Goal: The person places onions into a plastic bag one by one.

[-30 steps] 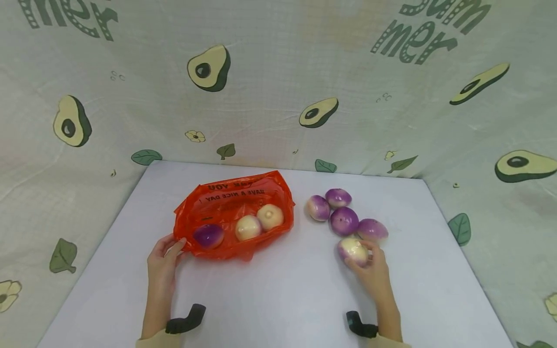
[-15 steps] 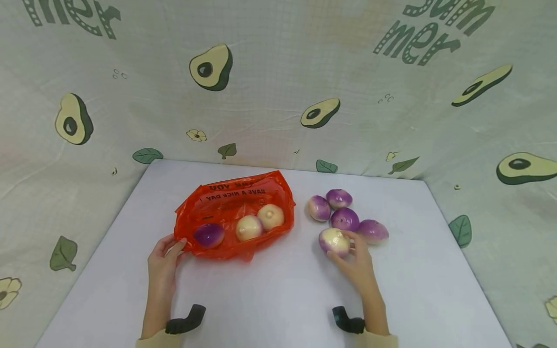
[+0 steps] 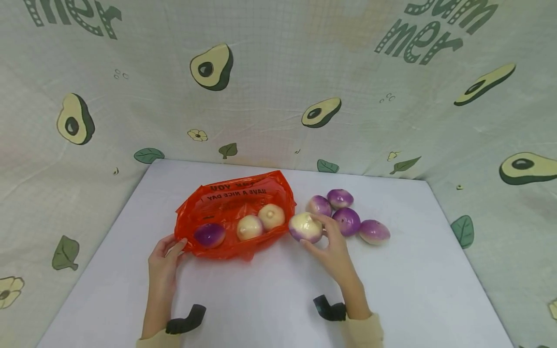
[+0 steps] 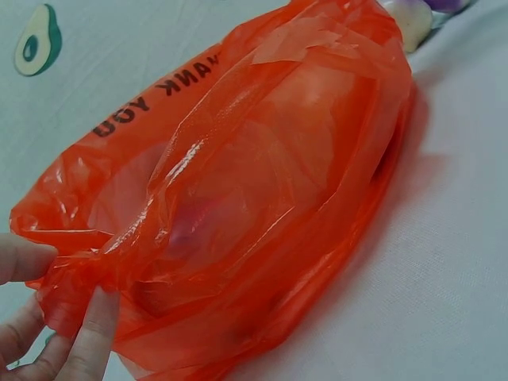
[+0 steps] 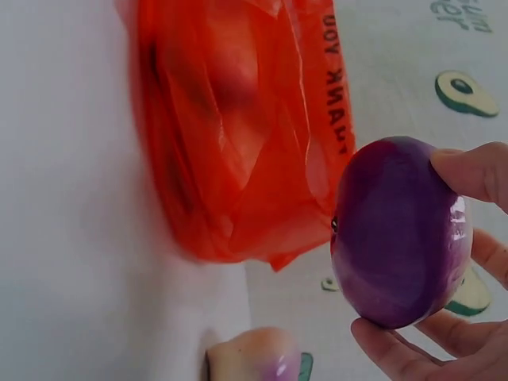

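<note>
My left hand (image 3: 163, 263) pinches the near left edge of an open red plastic bag (image 3: 232, 205) printed with dark lettering. Inside it lie three turnips: a purple one (image 3: 210, 235) on the left and two pale ones (image 3: 250, 227) toward the right. My right hand (image 3: 334, 253) holds another turnip (image 3: 305, 227), white on top and purple below, at the bag's right edge. From the right wrist view this turnip (image 5: 401, 230) shows its purple side, gripped between thumb and fingers and raised above the tabletop. The left wrist view shows fingers (image 4: 95, 333) on the bunched bag edge.
Several loose purple turnips (image 3: 346, 222) are grouped right of the bag, one (image 3: 374, 232) a little apart from the others. The white table (image 3: 261, 304) ends at the back against a hanging cloth (image 3: 270, 63) printed with avocados.
My right hand has carried its turnip leftward and slightly away from me, from beside the loose turnips to the bag's right edge. My left hand has stayed at the bag.
</note>
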Demonstrator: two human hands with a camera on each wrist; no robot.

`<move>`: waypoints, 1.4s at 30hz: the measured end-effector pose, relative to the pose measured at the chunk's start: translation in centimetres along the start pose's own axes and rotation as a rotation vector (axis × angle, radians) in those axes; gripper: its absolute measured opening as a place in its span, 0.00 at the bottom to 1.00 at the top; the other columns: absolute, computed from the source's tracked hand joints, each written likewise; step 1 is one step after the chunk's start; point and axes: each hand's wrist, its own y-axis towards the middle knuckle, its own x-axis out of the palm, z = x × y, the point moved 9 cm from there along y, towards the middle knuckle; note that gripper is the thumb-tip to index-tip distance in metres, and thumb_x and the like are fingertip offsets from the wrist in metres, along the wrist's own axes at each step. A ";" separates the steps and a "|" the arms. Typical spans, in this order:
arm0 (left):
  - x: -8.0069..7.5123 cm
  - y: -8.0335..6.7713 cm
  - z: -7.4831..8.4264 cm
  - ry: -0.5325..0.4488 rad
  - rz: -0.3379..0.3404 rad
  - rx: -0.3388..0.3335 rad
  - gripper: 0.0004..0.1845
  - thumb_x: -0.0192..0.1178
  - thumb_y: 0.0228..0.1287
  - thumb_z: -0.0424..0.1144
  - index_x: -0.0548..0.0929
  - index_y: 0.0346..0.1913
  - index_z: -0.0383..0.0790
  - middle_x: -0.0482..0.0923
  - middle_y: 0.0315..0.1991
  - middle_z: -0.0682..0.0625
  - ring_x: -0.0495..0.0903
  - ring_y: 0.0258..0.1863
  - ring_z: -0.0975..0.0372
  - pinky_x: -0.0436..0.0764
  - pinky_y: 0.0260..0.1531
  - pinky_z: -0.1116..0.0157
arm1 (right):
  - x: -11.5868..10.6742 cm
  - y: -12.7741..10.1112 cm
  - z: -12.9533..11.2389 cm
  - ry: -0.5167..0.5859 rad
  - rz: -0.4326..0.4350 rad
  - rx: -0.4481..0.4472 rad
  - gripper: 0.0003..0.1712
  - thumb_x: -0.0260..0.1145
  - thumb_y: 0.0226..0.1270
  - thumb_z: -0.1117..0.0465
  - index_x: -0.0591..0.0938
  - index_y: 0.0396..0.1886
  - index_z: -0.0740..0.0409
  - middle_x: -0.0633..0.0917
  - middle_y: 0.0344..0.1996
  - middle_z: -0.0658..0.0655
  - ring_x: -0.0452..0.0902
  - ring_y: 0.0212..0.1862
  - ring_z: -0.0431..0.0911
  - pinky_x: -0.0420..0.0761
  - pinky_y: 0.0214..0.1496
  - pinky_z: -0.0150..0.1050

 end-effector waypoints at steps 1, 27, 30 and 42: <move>0.0 0.0 0.0 0.000 0.000 0.000 0.24 0.59 0.62 0.49 0.70 0.58 0.46 0.71 0.47 0.58 0.76 0.39 0.71 0.79 0.43 0.76 | 0.2 0.1 -0.4 0.000 -0.007 -0.013 0.35 0.73 0.51 0.59 0.70 0.60 0.52 0.72 0.58 0.55 0.69 0.57 0.47 0.75 0.56 0.51; 0.0 -0.1 0.1 0.015 0.006 0.006 0.24 0.59 0.62 0.50 0.70 0.58 0.47 0.71 0.47 0.58 0.76 0.40 0.72 0.78 0.43 0.77 | 7.5 4.2 -5.0 -0.204 -0.209 -0.094 0.31 0.69 0.56 0.60 0.71 0.60 0.47 0.68 0.62 0.58 0.61 0.63 0.55 0.71 0.62 0.54; 0.0 -0.1 0.2 0.014 0.011 0.004 0.24 0.59 0.62 0.50 0.70 0.58 0.46 0.71 0.47 0.58 0.76 0.40 0.72 0.78 0.43 0.76 | 8.0 4.4 -4.9 -0.227 -0.230 -0.096 0.30 0.69 0.57 0.60 0.71 0.60 0.48 0.67 0.62 0.59 0.61 0.64 0.56 0.71 0.62 0.54; 0.0 -0.1 0.2 0.010 0.017 0.001 0.23 0.59 0.62 0.49 0.71 0.57 0.47 0.71 0.46 0.59 0.77 0.39 0.72 0.79 0.43 0.76 | 10.3 4.9 -4.6 -0.261 -0.340 -0.052 0.32 0.67 0.59 0.57 0.69 0.63 0.45 0.65 0.65 0.58 0.58 0.66 0.54 0.72 0.61 0.52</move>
